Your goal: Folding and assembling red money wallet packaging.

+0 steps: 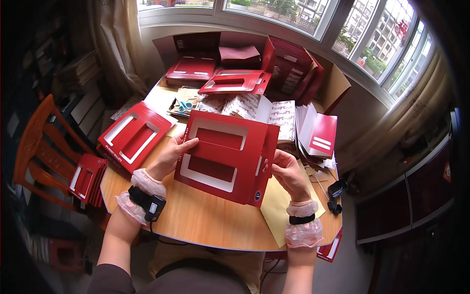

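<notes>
Held up over the wooden table [191,224] is a red cardboard packaging sleeve [253,158] with two rectangular cut-out windows edged in white. My left hand [169,156] grips its left edge, thumb across the front. At the opposite edge, my right hand [288,172] pinches the sleeve near a small hang hole. A layer of red card juts out a little on that side. Left of my hands lies a stack of similar red sleeves [137,134] with white-edged windows. Under my right forearm a yellow paper sheet [277,209] rests on the tabletop.
Behind the sleeve stand patterned paper wallets [282,114] and red wallets [323,134]. Blue-handled scissors [184,107] lie back left. Red card stacks [192,68] and an open box [293,70] line the window side. More sleeves [86,178] rest on a wooden chair [29,147]. Black objects [337,188] sit at the right edge.
</notes>
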`<action>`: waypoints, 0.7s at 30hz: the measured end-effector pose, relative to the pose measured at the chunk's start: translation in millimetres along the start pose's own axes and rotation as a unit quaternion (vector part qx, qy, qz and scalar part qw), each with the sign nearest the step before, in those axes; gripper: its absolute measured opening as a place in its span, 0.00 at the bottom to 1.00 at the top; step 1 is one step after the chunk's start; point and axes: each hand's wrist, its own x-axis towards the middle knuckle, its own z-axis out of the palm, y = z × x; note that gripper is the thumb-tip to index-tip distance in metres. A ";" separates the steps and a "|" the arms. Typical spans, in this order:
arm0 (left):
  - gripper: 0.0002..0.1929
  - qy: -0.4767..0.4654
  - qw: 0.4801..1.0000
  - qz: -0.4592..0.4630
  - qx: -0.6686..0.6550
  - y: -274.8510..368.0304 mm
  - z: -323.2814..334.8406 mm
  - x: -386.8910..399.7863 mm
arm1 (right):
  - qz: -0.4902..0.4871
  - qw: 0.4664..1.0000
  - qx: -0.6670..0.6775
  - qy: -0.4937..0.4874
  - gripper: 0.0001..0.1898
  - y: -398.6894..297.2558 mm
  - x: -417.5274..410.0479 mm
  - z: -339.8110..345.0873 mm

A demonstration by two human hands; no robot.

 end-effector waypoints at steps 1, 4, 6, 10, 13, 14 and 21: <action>0.22 -0.005 1.000 -0.002 -0.001 0.2 0.5 0.3 | -0.001 1.000 -0.002 0.005 0.05 0.1 -0.2 0.6; 0.23 -0.005 0.999 0.025 -0.024 -1.9 -5.6 1.8 | -0.042 0.996 -0.063 0.036 0.04 3.7 1.9 1.5; 0.23 -0.007 0.999 0.030 -0.022 -3.3 -10.2 1.5 | -0.049 0.992 -0.089 0.079 0.03 2.4 2.8 3.3; 0.23 -0.006 0.999 0.045 -0.013 -6.8 -8.0 4.1 | -0.079 0.966 -0.178 0.170 0.01 2.6 3.8 1.7; 0.23 -0.007 0.998 0.049 -0.031 -10.0 -14.7 6.3 | -0.118 0.925 -0.258 0.252 0.00 -3.7 3.8 -2.4; 0.22 -0.005 0.998 0.046 -0.048 -10.9 -18.1 6.3 | -0.122 0.902 -0.287 0.297 0.01 -7.6 2.6 -9.1; 0.21 0.007 1.000 0.018 -0.013 -6.1 -10.5 1.7 | -0.033 0.707 -0.517 0.482 0.01 -38.1 -34.3 -62.4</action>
